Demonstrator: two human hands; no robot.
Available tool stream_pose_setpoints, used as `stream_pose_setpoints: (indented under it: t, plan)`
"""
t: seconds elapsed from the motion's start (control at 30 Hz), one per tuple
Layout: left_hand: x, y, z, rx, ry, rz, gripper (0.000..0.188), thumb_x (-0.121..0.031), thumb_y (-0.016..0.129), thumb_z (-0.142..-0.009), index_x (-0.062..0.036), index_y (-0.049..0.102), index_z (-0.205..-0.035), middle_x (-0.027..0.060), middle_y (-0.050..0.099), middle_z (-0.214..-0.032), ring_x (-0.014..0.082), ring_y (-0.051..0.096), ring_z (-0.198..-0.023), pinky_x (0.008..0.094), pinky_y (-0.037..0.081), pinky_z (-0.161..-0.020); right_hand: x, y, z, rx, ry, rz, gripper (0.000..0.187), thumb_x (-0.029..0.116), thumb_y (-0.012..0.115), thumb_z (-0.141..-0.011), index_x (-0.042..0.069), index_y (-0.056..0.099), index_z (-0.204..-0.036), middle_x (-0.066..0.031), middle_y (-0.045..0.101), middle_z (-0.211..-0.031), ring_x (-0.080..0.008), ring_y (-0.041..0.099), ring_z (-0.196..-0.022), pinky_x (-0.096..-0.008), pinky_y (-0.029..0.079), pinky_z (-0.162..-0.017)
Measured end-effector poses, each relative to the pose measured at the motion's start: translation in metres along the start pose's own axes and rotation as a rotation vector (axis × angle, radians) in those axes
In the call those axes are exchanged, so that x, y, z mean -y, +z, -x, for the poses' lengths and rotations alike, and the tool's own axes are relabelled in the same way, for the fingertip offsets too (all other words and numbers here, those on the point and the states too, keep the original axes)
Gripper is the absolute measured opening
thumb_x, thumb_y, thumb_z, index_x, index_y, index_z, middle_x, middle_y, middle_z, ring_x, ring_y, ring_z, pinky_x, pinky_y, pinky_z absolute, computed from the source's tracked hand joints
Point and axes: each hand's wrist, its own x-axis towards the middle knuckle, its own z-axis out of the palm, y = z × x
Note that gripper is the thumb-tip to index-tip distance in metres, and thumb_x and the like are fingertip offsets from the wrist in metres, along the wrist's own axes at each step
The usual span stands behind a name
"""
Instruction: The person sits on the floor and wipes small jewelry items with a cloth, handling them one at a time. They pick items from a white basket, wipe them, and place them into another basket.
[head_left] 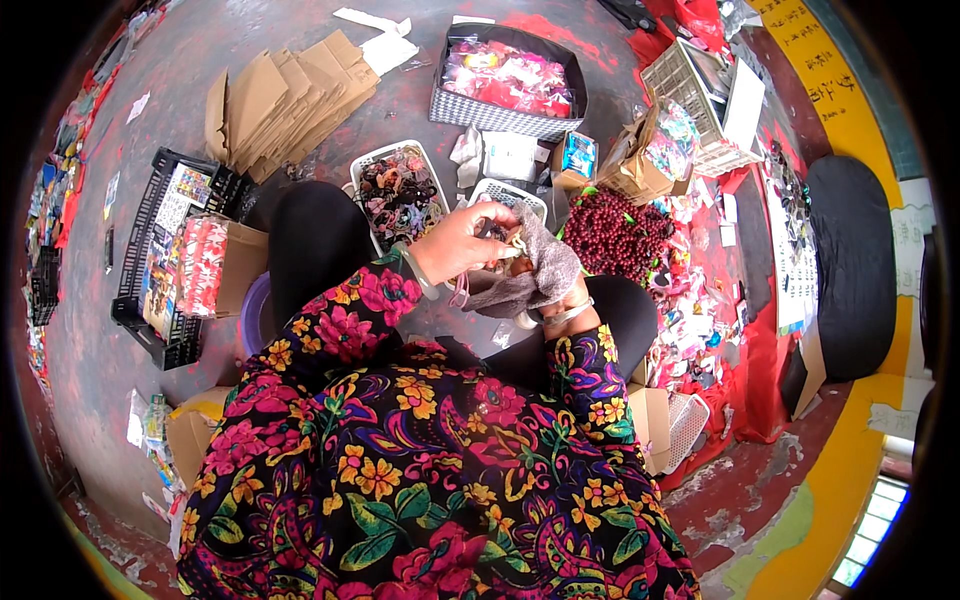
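My left hand (463,243) is raised in front of me with its fingers pinched on a small pale item (515,243) that I cannot make out clearly. My right hand (570,300) is mostly hidden under a grey cloth (545,270) that it grips, right beside the left hand. Both forearms wear floral sleeves. Just beyond the hands stands a white basket (505,192) and another white basket of dark hair ties (400,190).
A pile of dark red beads (610,232) lies right of the hands. A checked box of pink items (505,80) sits further back, flat cardboard (280,100) at back left, a black crate (170,250) with packets on the left, small packets (690,300) at right.
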Motion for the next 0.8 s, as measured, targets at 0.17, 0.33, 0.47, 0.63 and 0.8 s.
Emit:
stream_pose_setpoints:
  t: [0.17,0.33,0.47,0.63,0.8]
  plan:
    - [0.000,-0.002,-0.001,0.007,0.187,-0.048,0.028,0.006,0.052,-0.073,-0.0047,0.044,-0.098,0.0003,0.048,-0.086,0.0058,0.047,-0.067,0.0204,0.040,-0.057,0.006,0.016,0.007,0.018,0.104,-0.021,0.041,0.015,0.055,-0.082,-0.003,0.045,-0.117,-0.0104,0.057,-0.097,-0.0194,0.058,-0.082,-0.0289,0.049,-0.072]
    - [0.010,-0.004,-0.009,-0.123,0.483,-0.405,0.031,0.011,0.050,-0.068,-0.0048,0.044,-0.094,0.0014,0.048,-0.083,0.0081,0.049,-0.074,0.0236,0.042,-0.068,-0.007,-0.018,-0.009,0.162,0.041,0.389,0.039,0.013,0.052,-0.085,-0.001,0.042,-0.119,-0.0081,0.050,-0.114,-0.0145,0.051,-0.102,-0.0251,0.042,-0.087]
    - [0.010,-0.002,-0.005,-0.160,0.505,-0.551,0.033,0.011,0.051,-0.068,-0.0034,0.045,-0.097,0.0025,0.049,-0.084,0.0086,0.050,-0.078,0.0239,0.041,-0.071,0.016,0.024,0.001,0.354,0.071,0.643,0.042,0.012,0.050,-0.086,0.000,0.038,-0.123,-0.0058,0.047,-0.119,-0.0115,0.047,-0.107,-0.0216,0.037,-0.090]
    - [0.012,0.000,-0.006,-0.071,0.374,-0.431,0.034,0.009,0.053,-0.070,-0.0028,0.045,-0.101,0.0020,0.050,-0.088,0.0084,0.048,-0.079,0.0242,0.041,-0.071,-0.002,-0.019,-0.003,0.057,0.142,-0.013,0.035,0.012,0.059,-0.078,-0.004,0.052,-0.108,-0.0116,0.058,-0.100,-0.0200,0.059,-0.083,-0.0289,0.050,-0.071]
    - [0.023,-0.010,-0.008,0.079,0.250,-0.275,0.033,0.003,0.059,-0.073,-0.0030,0.044,-0.101,0.0008,0.049,-0.089,0.0083,0.047,-0.080,0.0229,0.041,-0.070,0.005,0.001,0.002,0.023,0.085,0.013,0.037,0.011,0.060,-0.078,-0.004,0.051,-0.110,-0.0109,0.058,-0.100,-0.0187,0.059,-0.081,-0.0284,0.050,-0.068]
